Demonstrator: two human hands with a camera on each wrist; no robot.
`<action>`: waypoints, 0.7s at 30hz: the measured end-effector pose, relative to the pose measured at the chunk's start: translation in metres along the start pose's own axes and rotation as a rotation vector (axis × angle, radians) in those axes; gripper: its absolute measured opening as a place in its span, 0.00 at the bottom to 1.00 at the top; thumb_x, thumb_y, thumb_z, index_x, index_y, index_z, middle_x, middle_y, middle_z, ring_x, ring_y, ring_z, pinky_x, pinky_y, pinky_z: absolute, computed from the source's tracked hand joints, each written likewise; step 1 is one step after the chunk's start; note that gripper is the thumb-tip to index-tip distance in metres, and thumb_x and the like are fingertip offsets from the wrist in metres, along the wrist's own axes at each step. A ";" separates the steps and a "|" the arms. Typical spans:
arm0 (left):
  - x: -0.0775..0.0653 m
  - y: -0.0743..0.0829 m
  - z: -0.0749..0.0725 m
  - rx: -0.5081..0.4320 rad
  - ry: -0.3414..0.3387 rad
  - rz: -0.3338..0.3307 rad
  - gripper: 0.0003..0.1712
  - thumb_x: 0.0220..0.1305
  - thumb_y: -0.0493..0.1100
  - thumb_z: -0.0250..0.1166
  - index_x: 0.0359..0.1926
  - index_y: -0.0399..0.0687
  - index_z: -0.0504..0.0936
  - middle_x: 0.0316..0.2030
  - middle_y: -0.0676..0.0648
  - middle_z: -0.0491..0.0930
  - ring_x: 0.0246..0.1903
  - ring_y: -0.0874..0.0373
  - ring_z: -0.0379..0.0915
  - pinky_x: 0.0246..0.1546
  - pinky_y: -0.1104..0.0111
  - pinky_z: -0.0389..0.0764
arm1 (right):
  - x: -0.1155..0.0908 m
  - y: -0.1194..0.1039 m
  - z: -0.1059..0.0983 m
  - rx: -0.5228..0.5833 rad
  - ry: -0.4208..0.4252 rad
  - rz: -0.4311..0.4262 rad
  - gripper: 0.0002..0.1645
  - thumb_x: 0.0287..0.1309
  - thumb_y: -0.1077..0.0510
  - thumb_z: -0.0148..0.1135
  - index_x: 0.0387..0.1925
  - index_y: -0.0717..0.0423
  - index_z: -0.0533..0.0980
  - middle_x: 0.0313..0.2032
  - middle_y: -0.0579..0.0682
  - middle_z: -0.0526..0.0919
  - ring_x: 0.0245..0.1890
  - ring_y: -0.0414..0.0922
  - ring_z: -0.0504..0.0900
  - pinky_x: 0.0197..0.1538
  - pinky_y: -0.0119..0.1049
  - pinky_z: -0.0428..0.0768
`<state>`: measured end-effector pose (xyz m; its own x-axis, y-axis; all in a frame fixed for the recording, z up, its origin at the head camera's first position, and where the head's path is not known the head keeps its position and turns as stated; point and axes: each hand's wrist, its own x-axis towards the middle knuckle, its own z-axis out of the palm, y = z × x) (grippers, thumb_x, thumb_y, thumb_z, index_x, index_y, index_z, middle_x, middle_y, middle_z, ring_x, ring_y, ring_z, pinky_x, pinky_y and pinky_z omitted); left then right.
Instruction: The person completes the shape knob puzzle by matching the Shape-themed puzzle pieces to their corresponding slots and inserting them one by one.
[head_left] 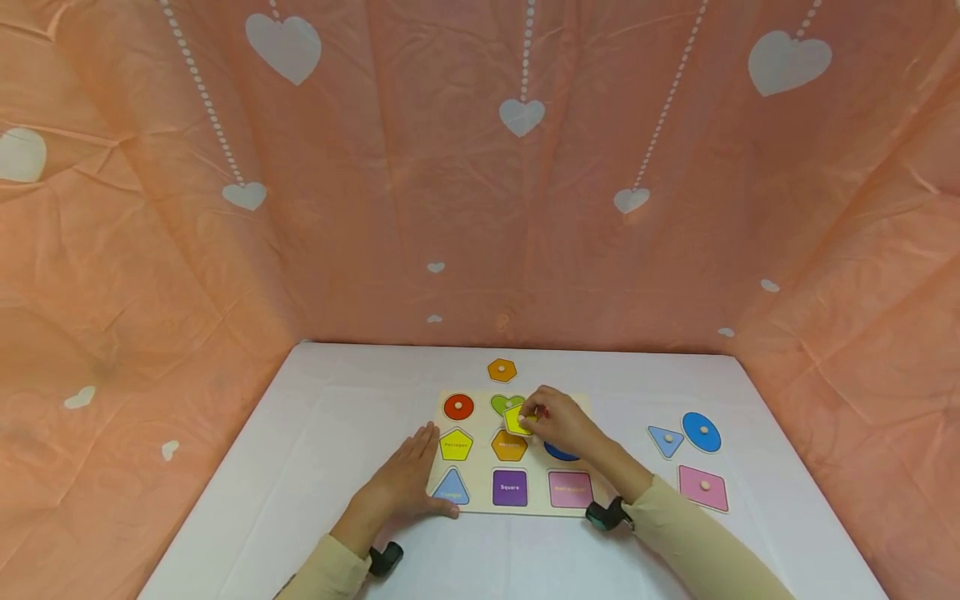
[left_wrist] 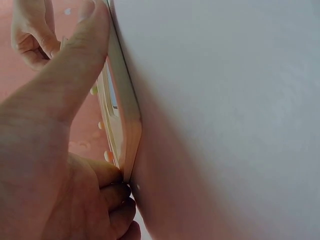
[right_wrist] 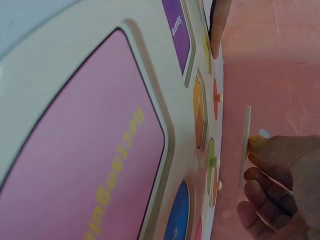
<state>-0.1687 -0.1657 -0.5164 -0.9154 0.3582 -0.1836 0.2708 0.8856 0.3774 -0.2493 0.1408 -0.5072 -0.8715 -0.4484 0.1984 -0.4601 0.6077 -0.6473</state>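
A puzzle board (head_left: 476,467) lies on the white table, with a red circle piece (head_left: 458,407) and a green heart piece (head_left: 498,403) in its back row. My right hand (head_left: 562,421) pinches a yellow puzzle piece (head_left: 514,421) by its knob, raised over the board near the heart; the right wrist view shows this thin piece (right_wrist: 246,145) edge-on. At the board's left front corner, my left hand (head_left: 408,475) rests with fingers straight along the left side and thumb at the front edge. Beside those fingers is the yellow pentagon recess (head_left: 456,445). My right hand covers the board's back right.
An orange hexagon piece (head_left: 502,370) lies behind the board. To the right lie a blue triangle piece (head_left: 663,439), a blue oval piece (head_left: 699,423) and a pink rectangle piece (head_left: 693,482). Orange cloth (head_left: 480,217) with hearts hangs around the table (head_left: 337,392).
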 end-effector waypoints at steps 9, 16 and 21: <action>0.001 -0.001 0.000 0.000 -0.003 0.003 0.80 0.46 0.69 0.85 0.84 0.32 0.50 0.85 0.34 0.49 0.84 0.41 0.45 0.84 0.49 0.52 | 0.004 -0.011 0.010 0.017 -0.028 -0.018 0.04 0.66 0.60 0.76 0.38 0.54 0.86 0.37 0.43 0.80 0.39 0.40 0.78 0.43 0.29 0.83; 0.002 -0.002 0.000 0.003 -0.004 -0.002 0.80 0.46 0.70 0.84 0.84 0.32 0.51 0.85 0.34 0.50 0.84 0.41 0.46 0.84 0.49 0.53 | 0.009 -0.018 0.018 0.038 -0.049 -0.013 0.04 0.65 0.60 0.76 0.38 0.52 0.86 0.37 0.42 0.80 0.39 0.41 0.78 0.44 0.30 0.83; 0.001 -0.002 0.000 0.000 -0.006 0.005 0.81 0.46 0.70 0.84 0.84 0.31 0.50 0.84 0.34 0.49 0.84 0.41 0.46 0.84 0.49 0.53 | 0.011 -0.022 0.023 0.045 -0.077 0.005 0.03 0.67 0.58 0.75 0.38 0.50 0.86 0.36 0.41 0.79 0.40 0.41 0.77 0.43 0.30 0.82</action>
<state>-0.1703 -0.1675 -0.5176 -0.9122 0.3644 -0.1875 0.2752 0.8838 0.3785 -0.2447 0.1070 -0.5076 -0.8574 -0.4956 0.1386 -0.4459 0.5812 -0.6807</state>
